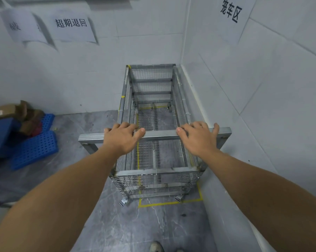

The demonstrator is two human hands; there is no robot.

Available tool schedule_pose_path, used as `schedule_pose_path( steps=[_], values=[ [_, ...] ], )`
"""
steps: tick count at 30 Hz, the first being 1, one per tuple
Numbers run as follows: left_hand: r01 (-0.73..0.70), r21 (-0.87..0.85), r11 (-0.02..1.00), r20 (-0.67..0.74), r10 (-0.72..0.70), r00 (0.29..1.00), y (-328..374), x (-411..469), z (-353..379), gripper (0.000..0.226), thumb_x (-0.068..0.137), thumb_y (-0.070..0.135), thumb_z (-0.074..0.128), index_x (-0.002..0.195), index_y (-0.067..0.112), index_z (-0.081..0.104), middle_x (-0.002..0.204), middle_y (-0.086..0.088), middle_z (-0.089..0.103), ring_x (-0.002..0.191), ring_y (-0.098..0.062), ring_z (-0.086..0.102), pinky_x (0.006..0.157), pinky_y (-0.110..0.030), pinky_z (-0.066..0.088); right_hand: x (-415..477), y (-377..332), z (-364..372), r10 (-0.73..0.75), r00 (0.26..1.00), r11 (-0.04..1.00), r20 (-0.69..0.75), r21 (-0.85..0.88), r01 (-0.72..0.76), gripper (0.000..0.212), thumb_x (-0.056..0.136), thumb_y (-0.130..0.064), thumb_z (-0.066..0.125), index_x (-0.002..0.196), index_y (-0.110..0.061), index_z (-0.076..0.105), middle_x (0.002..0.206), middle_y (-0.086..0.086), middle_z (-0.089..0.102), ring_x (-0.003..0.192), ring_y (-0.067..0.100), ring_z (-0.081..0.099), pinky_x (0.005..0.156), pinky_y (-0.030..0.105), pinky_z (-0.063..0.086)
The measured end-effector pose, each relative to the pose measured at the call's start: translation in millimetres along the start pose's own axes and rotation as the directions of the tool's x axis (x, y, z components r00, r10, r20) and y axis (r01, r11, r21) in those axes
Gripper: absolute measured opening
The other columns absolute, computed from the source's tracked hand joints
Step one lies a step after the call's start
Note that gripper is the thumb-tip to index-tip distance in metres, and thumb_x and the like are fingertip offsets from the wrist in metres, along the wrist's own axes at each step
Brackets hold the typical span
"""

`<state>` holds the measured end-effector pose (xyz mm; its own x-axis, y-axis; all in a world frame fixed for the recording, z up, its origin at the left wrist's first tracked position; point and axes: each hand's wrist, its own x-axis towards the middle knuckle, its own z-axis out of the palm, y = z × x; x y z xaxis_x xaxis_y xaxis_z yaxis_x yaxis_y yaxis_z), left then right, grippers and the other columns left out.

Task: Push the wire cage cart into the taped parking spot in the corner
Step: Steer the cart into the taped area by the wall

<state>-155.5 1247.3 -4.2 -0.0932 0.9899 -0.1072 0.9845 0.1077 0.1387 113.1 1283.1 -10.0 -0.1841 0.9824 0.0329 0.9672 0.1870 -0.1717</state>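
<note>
A tall metal wire cage cart (153, 80) stands in the corner, its far end against the back wall and its right side along the right wall. Yellow tape (160, 203) outlines a rectangle on the grey floor; the near tape line shows just in front of the cart's near casters. The cart's left edge sits slightly left of the left tape line. My left hand (121, 138) and my right hand (197, 137) both rest on the cart's near top bar (160, 134), fingers curled over it.
Blue perforated plastic pallets (35, 148) with torn cardboard (12, 111) lie on the floor at the left. Paper signs (72, 24) hang on the back wall and one paper sign (231, 11) on the right wall. My shoe (156, 246) shows at the bottom.
</note>
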Motion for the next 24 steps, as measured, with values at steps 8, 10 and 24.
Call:
schedule_pose_path(
  steps=[8, 10, 24],
  values=[
    [-0.017, -0.02, 1.0, -0.049, 0.016, 0.999, -8.2, 0.3, 3.6, 0.07, 0.09, 0.074, 0.009, 0.133, 0.04, 0.053, 0.143, 0.003, 0.05, 0.135, -0.025, 0.038, 0.105, -0.055, 0.026, -3.1, -6.1, 1.8, 0.009, 1.0, 1.0, 0.003, 0.023, -0.009, 0.061, 0.095, -0.064, 0.008, 0.117, -0.04, 0.059, 0.13, -0.004, 0.057, 0.132, 0.022, 0.038, 0.109, 0.067, 0.003],
    [-0.013, -0.02, 1.0, -0.053, 0.012, 0.999, -12.2, -0.5, 3.6, 0.069, 0.089, 0.073, 0.01, 0.132, 0.041, 0.053, 0.143, 0.004, 0.051, 0.134, -0.025, 0.039, 0.105, -0.055, 0.027, -4.8, -8.8, 2.2, 0.004, 1.0, 1.0, 0.011, 0.028, -0.005, 0.061, 0.096, -0.064, 0.008, 0.118, -0.04, 0.059, 0.131, -0.004, 0.057, 0.133, 0.022, 0.037, 0.109, 0.067, 0.002],
    [-0.037, -0.008, 0.999, -0.043, 0.036, 0.998, -3.1, -0.4, 2.2, 0.07, 0.087, 0.075, 0.009, 0.129, 0.043, 0.056, 0.136, 0.005, 0.055, 0.129, -0.025, 0.042, 0.102, -0.053, 0.029, -2.6, 4.4, 0.5, -0.057, 0.998, 0.998, -0.01, -0.01, 0.057, 0.058, 0.096, -0.064, 0.008, 0.128, -0.042, 0.051, 0.133, -0.007, 0.055, 0.132, 0.019, 0.037, 0.108, 0.066, 0.009]
  ],
)
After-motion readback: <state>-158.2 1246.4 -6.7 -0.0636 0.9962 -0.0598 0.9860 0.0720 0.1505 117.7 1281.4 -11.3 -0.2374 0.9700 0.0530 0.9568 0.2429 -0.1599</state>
